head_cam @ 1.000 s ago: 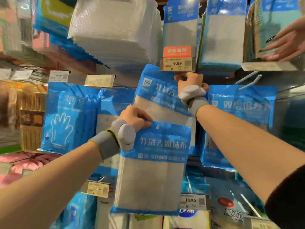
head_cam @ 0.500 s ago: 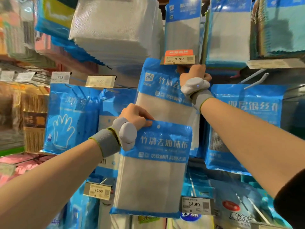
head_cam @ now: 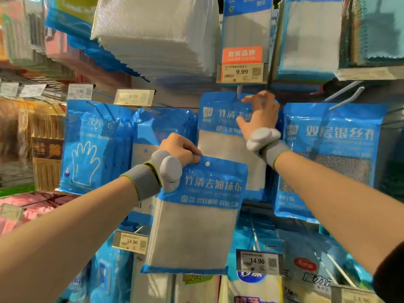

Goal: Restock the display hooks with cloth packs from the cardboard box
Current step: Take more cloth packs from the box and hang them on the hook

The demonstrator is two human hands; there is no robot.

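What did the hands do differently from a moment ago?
The right hand opened. A moment ago its fingers were curled at the top of the hanging cloth pack. Now they are spread in front of it, just below the hook. The left hand still pinches the top edge of the second cloth pack, low in front. At the top right, another person's hand has gone from view.

Arms raised, left hand (head_cam: 178,149) pinching cloth pack (head_cam: 196,226), right hand (head_cam: 259,119) apparently spread open
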